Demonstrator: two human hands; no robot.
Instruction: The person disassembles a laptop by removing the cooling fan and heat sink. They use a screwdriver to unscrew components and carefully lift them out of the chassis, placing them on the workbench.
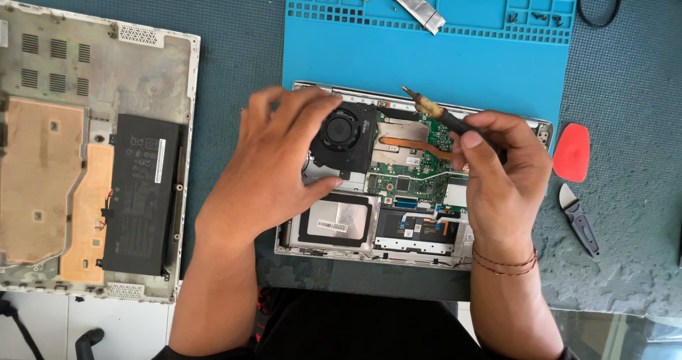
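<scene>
Laptop (398, 189) lay opened near the desk's middle, cover and battery (138, 193) already off; left hand (273, 165) pinched the fan (343, 138), right hand (497, 172) clasped a screwdriver (444, 118). Fan and heatpipe were not yet out.

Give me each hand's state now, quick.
Left hand: closed on the black cooling fan.
Right hand: closed on a screwdriver.

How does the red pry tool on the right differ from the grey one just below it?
The red pry tool is broad, rounded and flat, one solid colour. The grey pry tool is narrow and longer, with a pale pointed tip and a dark handle. The red one lies nearly upright in view; the grey one slants. Both rest on the dark mat, clear of both hands.
</scene>
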